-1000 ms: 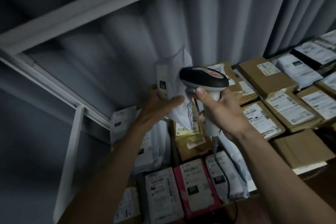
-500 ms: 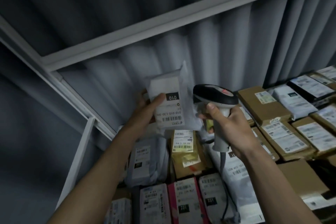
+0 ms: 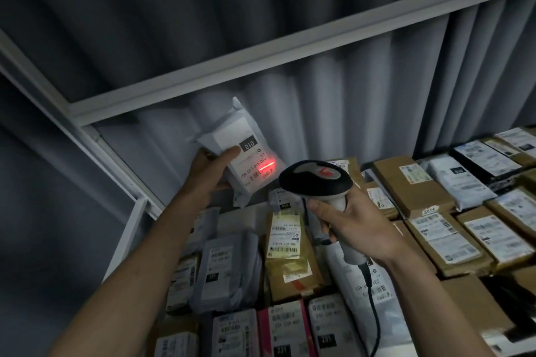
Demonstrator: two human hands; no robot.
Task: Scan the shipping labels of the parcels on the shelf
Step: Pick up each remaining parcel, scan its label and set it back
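My left hand [image 3: 210, 171] grips a small white poly-bag parcel [image 3: 246, 153] and holds it up above the shelf, label facing me. The label bears a black "010" box and a barcode. A red scan line [image 3: 266, 166] glows across that barcode. My right hand [image 3: 358, 222] grips the handle of a black-and-grey corded barcode scanner [image 3: 317, 180], whose head points at the lifted parcel from the right, a short gap away.
The shelf below is packed with several parcels: grey and white bags [image 3: 223, 264], a yellow padded envelope [image 3: 287, 249], a pink one [image 3: 266, 330], brown boxes [image 3: 412, 188] to the right. A white shelf frame [image 3: 203, 78] runs overhead and a grey curtain [image 3: 333, 95] hangs behind.
The parcel has turned so its label faces me and tilted toward the scanner. The scanner has shifted right and lower, and the red scan line has come on across the barcode.
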